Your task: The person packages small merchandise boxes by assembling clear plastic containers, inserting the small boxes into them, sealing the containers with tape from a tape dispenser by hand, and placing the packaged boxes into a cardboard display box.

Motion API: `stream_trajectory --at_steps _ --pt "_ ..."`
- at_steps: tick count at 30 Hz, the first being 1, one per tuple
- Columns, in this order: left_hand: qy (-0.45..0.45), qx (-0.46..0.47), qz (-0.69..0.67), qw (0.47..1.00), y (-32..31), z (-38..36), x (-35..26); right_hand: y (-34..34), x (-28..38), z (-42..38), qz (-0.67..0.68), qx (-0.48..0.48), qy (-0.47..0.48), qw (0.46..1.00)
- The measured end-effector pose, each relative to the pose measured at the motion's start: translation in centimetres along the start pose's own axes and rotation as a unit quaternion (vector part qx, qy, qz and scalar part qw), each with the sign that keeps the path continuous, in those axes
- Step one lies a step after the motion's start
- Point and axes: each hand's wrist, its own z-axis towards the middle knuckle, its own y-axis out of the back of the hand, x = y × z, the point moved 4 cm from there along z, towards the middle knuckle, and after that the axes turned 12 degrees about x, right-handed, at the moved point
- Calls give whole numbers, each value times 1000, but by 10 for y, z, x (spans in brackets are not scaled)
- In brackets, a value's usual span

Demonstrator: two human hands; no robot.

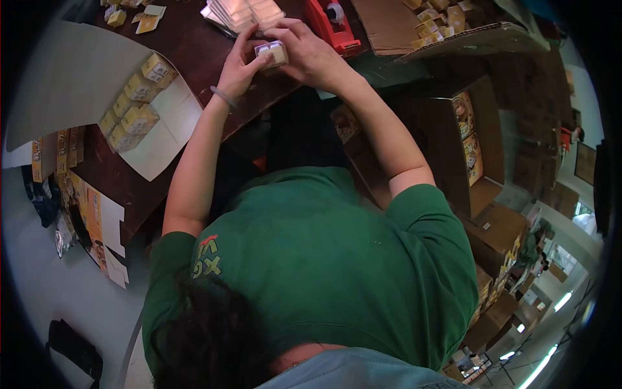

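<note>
My left hand [240, 70] and my right hand [310, 57] meet over the near edge of the dark red table [188, 39]. Between their fingers is a small box [272, 53] with white and purple showing; the fingers hide part of it. The left thumb presses on its near side, and the right fingers curl over its far side. Just beyond the hands lies a fanned stack of thin, pale flat sheets [243, 13]. A red tape dispenser [334, 26] with a roll in it stands to the right of the stack.
Small yellow boxes [135, 107] stand in rows on a white sheet [162, 139] at left. An open carton [466, 40] at upper right holds several small yellow pieces. Loose yellow pieces [148, 23] lie at the table's far left. Large cartons [495, 227] stand at right.
</note>
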Motion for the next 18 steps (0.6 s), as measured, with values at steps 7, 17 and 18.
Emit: stream_trajectory --at_steps 7,17,18 --pt "57 119 201 971 -10 38 5 46 -51 -79 -2 -233 -274 933" --pt "28 222 42 974 -53 83 27 23 -103 -99 285 -202 -320 881" --pt "23 221 52 974 -52 83 28 29 -89 -99 247 -216 -329 885"
